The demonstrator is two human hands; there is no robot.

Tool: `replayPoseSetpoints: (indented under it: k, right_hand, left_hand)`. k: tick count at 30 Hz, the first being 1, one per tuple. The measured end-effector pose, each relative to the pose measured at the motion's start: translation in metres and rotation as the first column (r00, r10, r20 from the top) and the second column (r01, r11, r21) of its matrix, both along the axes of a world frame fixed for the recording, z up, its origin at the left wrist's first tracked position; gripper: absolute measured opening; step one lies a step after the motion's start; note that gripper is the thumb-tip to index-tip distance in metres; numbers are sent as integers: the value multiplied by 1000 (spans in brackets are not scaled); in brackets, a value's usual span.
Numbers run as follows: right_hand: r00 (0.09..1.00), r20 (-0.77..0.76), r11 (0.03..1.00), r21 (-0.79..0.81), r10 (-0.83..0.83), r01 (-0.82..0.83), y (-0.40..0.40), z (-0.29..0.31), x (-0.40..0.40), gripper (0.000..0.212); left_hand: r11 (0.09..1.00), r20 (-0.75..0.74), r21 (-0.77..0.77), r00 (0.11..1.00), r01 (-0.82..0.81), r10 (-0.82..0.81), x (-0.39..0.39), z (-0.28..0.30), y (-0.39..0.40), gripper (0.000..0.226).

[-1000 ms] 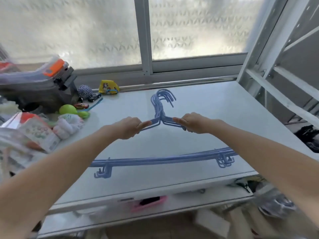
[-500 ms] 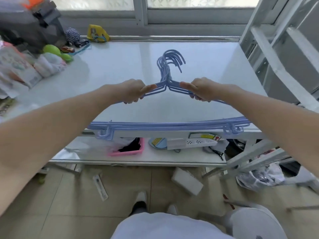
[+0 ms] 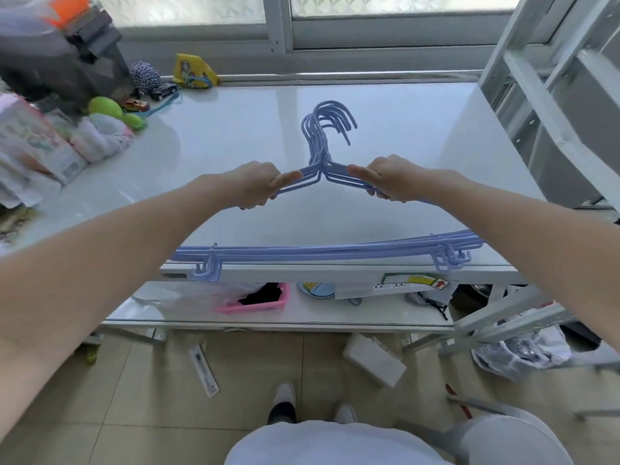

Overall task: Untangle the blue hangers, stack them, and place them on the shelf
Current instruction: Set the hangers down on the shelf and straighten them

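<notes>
Both hands [image 3: 322, 186] grip blue hangers [image 3: 327, 169] | bars overhang shelf [image 3: 235, 135] front edge

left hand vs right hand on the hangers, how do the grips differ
The left hand grips the left sloping arms of the blue hangers, thumb pointing right toward the necks; the right hand grips the right sloping arms, thumb pointing left. The left hand sits slightly nearer the camera than the right hand. Both are closed on the stack close to the necks, with the hooks pointing away over the white shelf.
</notes>
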State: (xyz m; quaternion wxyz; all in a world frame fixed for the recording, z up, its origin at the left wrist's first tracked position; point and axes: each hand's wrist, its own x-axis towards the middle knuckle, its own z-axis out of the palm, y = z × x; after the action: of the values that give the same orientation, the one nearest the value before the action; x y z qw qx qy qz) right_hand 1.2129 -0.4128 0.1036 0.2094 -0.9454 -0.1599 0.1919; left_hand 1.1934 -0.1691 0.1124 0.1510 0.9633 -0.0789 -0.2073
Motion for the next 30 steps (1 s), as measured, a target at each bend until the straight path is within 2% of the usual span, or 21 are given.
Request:
replayPoseSetpoints:
  k: [6, 11, 13, 17, 21, 23, 26, 30]
  right_hand:
    - [998, -67, 1000, -21, -19, 17, 55, -2, 13, 56]
    - [1000, -31, 995, -95, 5, -8, 94, -2, 25, 22]
    - [1000, -10, 994, -108, -25, 24, 102, -2, 29, 16]
    - [996, 26, 986, -143, -84, 87, 102, -1, 39, 23]
    - [982, 176, 949, -290, -72, 122, 101, 3, 44, 21]
    - [973, 231, 925, -363, -26, 111, 102, -4, 39, 16]
    - [960, 278, 938, -331, -11, 107, 98, -14, 36, 13]
    - [954, 298, 960, -276, 35, 50, 97, -9, 40, 18]
  left_hand:
    - [1000, -57, -16, 998, 20, -21, 19, -7, 60, 48]
    - [996, -42, 13, 995, 94, -93, 41, -14, 107, 26]
    - [992, -45, 16, 991, 127, -127, 48, -12, 114, 20]
    - [987, 21, 49, 987, 156, -157, 63, -5, 113, 9]
    - [963, 208, 197, 952, 185, -225, 63, -3, 100, 28]
    - [955, 235, 239, 944, 175, -232, 57, -13, 96, 26]
    - [974, 220, 184, 960, 133, -173, 55, -17, 103, 24]
    - [979, 231, 78, 952, 186, -199, 58, -10, 106, 16]
